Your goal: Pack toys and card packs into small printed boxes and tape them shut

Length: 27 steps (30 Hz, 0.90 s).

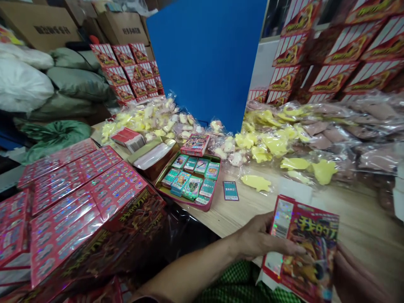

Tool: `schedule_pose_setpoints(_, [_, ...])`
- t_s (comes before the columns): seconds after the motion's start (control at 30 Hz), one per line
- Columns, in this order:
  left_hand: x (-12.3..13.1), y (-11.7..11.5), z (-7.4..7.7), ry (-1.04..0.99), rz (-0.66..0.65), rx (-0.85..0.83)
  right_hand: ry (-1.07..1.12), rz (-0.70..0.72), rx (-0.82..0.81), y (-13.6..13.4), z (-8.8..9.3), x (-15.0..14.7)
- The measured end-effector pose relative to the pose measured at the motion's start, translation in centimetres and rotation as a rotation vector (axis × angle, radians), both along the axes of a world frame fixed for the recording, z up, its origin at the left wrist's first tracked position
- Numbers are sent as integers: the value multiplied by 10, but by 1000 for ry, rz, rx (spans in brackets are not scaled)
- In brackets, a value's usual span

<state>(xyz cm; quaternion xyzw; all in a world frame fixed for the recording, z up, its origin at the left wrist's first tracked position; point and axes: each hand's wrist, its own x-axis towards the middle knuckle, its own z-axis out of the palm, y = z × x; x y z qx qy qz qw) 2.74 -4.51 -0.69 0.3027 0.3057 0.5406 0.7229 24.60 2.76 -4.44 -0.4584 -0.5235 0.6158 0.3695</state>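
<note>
My left hand (263, 237) holds a red printed cardboard box (315, 235) at the lower right, its thumb lying across the front. White flaps stick out at the box's top and bottom. My right hand (355, 269) grips the box's right side, its fingers partly hidden behind it. Left of the box, on the wooden table (230, 216), lies a single blue-edged card (231, 191). A pink-rimmed tin (208, 207) beyond it holds several stacks of green cards (193, 186). A smaller red box (196, 144) rests at the tin's far edge.
Large red wrapped cartons (91, 185) stand at the left. Behind the tin are an open gold-coloured box (154, 155) and a stack of red cards (128, 139). Bagged yellow shapes (268, 143) heap before a blue panel (205, 63). Red boxes (334, 75) are stacked at the right.
</note>
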Motion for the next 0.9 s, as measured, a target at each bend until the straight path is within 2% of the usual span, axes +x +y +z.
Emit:
schedule_pose_setpoints(0.07, [4,3,-7,10,69,-70,48,-28,-128,-13,10,-17])
schedule_pose_setpoints(0.17, [13,3,-18,60,212,-103,93,-157,-232,-21,18,-27])
schedule_pose_setpoints(0.33, [25,-7,-33,67,229,-175,28,-210,-307,-17,4,-16])
schedule_pose_setpoints(0.43, [27,-14,-38,220,470,-100,-119,-153,-137,-23,-5,-13])
schedule_pose_setpoints(0.5, [25,-20,-40,383,589,-29,-163,-89,-6,-35,-4,-17])
schedule_pose_setpoints(0.57, [24,-27,-41,511,589,28,-139,-48,73,-48,3,-25])
schedule_pose_setpoints(0.67, [21,-38,-47,581,558,46,-130,27,182,-58,15,-33])
schedule_pose_setpoints(0.8, [22,-50,-54,622,571,6,-309,100,453,-56,19,-29])
schedule_pose_setpoints(0.87, [21,-53,-52,652,564,5,-345,150,510,-54,18,-24])
schedule_pose_setpoints(0.9, [19,-53,-48,643,550,0,-319,179,485,-52,18,-22])
